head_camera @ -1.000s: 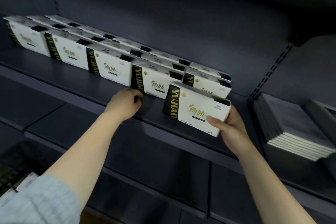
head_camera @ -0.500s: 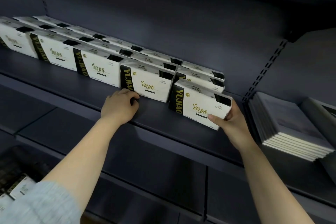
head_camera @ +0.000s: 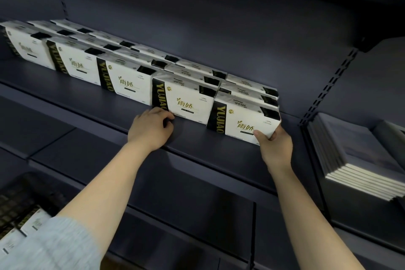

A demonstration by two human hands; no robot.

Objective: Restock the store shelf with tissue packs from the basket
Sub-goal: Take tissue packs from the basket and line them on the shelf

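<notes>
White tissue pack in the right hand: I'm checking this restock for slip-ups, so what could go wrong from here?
1. The white-and-black tissue pack pinched by the right hand sits forward of its row; released there, it may be left misaligned.
2. The left hand rests against the neighbouring white tissue pack near the dark shelf edge; a nudge might skew that pack.

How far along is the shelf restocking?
Mostly stocked: rows of tissue packs already line the shelf. The right hand grips the newest pack at the row's end; the left hand touches its neighbour. More packs wait in the basket.
</notes>
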